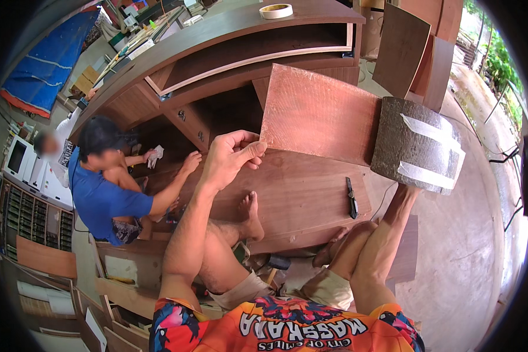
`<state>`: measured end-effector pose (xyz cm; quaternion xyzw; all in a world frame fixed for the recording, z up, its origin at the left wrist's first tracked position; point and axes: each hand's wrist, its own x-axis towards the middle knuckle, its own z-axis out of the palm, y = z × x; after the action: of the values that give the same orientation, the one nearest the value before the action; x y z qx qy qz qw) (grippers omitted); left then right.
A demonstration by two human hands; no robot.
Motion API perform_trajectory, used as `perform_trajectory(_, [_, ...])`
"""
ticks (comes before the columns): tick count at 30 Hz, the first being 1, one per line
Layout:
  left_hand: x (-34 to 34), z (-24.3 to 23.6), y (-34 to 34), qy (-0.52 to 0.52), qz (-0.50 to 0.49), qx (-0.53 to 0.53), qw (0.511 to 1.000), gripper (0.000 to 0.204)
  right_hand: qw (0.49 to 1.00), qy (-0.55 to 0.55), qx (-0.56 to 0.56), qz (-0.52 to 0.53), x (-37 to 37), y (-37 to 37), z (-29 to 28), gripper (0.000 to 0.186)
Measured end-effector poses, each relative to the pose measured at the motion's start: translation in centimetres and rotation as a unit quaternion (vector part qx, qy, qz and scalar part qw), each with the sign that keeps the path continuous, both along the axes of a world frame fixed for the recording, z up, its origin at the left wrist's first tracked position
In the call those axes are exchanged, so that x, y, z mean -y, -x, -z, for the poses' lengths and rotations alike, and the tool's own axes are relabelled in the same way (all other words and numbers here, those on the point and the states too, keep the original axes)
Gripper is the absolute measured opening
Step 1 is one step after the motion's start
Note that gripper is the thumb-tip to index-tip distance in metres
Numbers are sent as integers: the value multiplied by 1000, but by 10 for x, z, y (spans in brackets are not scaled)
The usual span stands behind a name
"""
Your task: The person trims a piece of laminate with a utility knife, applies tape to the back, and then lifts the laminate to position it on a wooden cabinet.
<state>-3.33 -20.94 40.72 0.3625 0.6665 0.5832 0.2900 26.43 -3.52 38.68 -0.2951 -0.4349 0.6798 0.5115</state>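
Note:
Raised in front of me is a thin, bendy veneer sheet [322, 114]. Most of the side I see is reddish brown; its right end curls over, showing a dark grey-brown face [393, 141] with two strips of white tape [419, 171]. My left hand [234, 157] pinches the sheet's left edge low down, between thumb and fingers. At the curled end, my right hand [412, 189] holds the sheet from beneath; its fingers are hidden behind the curl. Below the sheet, a black utility knife [351, 198] lies on a brown wooden panel [299, 196].
A long brown cabinet [217, 41] with open compartments stands ahead, a tape roll [276, 11] on top. At left, a co-worker in a blue shirt [108, 190] sits by it, holding a white cloth or paper. A dark-headed mallet [278, 262] is between my legs. Boards [402, 50] lean at the far right.

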Motion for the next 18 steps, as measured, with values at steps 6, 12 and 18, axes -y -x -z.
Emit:
perform_trajectory(6, [3, -2, -2, -50, 15, -26, 998, 36, 1000, 25, 17, -4, 24, -5, 8, 56])
perform_trajectory(12, [-4, -12, -8, -82, 5, -27, 996, 38, 999, 27, 46, 4, 35, -13, -4, 58])
perform_trajectory(18, [-30, -46, -11, -201, -76, -124, 969, 44, 997, 50, 64, -8, 48, -5, -7, 61])
